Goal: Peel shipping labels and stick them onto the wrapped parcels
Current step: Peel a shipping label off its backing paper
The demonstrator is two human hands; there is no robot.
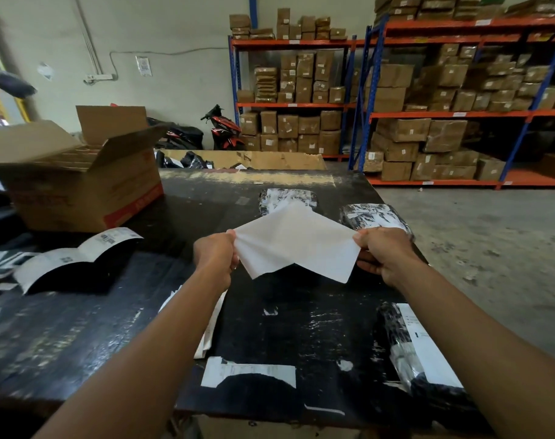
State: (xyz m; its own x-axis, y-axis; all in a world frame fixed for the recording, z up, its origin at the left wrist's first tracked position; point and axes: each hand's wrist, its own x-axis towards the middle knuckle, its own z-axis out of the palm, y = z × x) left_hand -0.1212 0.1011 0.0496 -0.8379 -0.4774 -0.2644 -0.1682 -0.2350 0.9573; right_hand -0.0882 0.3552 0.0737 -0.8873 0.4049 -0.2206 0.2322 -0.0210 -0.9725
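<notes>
Both hands hold a white label sheet (pixel 296 242) in the air above the black table (pixel 270 331), with its blank side towards the camera. The left hand (pixel 217 253) pinches the sheet's left corner, its fingers (pixel 231 245) curled tight on the paper. The right hand (pixel 383 255) grips the right edge, thumb on top and the other fingers tucked underneath. The sheet sags into a crease along its middle; whether it is 1 layer or 2 pulled apart cannot be told.

Beyond the sheet, 2 black wrapped parcels lie on the table: the far parcel (pixel 287 198) is partly hidden behind the paper, and the right parcel (pixel 372 215) sits just beyond the right hand. A third parcel (pixel 396 340), at the table's near right edge, has a white label on it.

At left, a curling strip of printed labels (pixel 77 253) rests on the table near an open cardboard box (pixel 80 191). Metal shelves (pixel 453 114) stacked with brown cartons line the back wall.
</notes>
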